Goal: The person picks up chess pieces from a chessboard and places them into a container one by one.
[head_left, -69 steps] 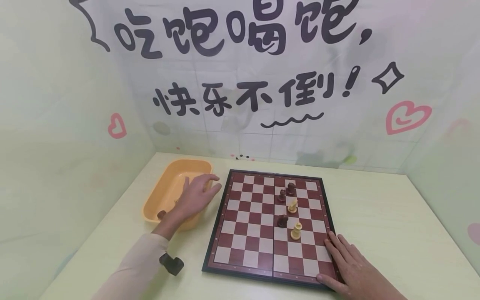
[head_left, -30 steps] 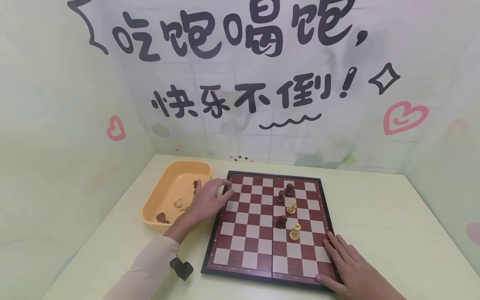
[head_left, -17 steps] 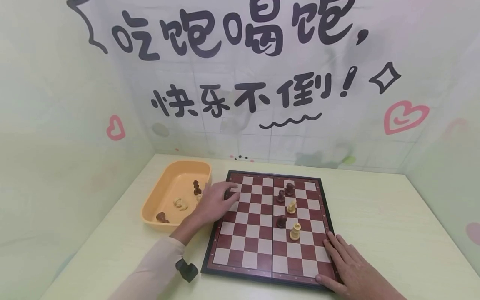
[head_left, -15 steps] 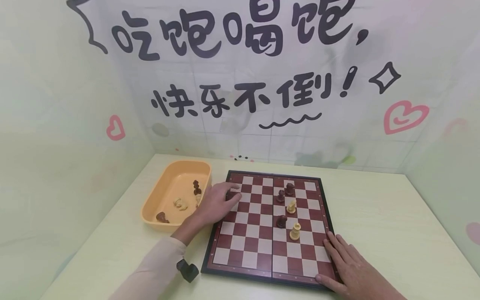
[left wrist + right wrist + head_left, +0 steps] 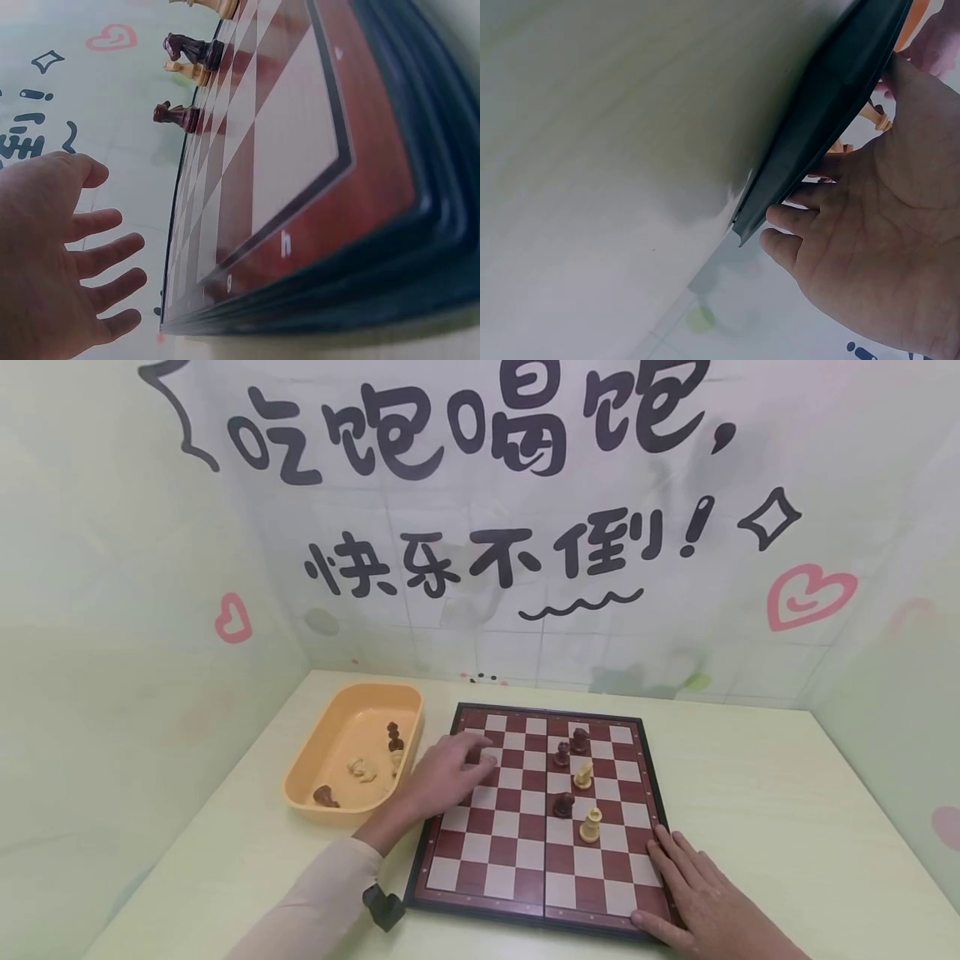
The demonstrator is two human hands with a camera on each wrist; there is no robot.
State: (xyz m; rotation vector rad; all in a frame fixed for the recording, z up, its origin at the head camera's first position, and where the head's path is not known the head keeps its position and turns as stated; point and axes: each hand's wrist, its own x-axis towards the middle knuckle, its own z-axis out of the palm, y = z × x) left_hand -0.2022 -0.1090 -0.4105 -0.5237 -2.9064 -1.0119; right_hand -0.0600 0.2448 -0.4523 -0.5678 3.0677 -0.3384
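- Head view: my left hand [image 5: 444, 774] hovers over the left half of the chessboard [image 5: 510, 814], with the fingers loosely bent, the thumb apart from the index finger and nothing held between them.
- My right hand [image 5: 701, 897] rests on the board's right edge by the near corner, its fingers extended along the rim, gripping no piece.
- Five pieces stand on the board's right half: a dark piece [image 5: 580, 740] farthest off, a second dark one [image 5: 562, 754] near it, a pale piece [image 5: 583, 775], a third dark one [image 5: 563, 804], and a pale crowned piece [image 5: 591, 825] nearest me.
- The orange tray [image 5: 330, 815] sits left of the board, holding dark and pale pieces; one dark piece [image 5: 325, 796] lies in its near left corner.
- Pale sleeve [image 5: 315, 893] on my left arm, a black block [image 5: 383, 907] just beside it; behind the table [image 5: 780, 777], a wall [image 5: 465, 652] with large black characters.
- Left wrist view: my left palm is bare and its fingers spread, apart from the board's lettered border; several pieces stand beyond.
- Right wrist view: my right hand meets the board's dark side, some fingertips hidden behind it.
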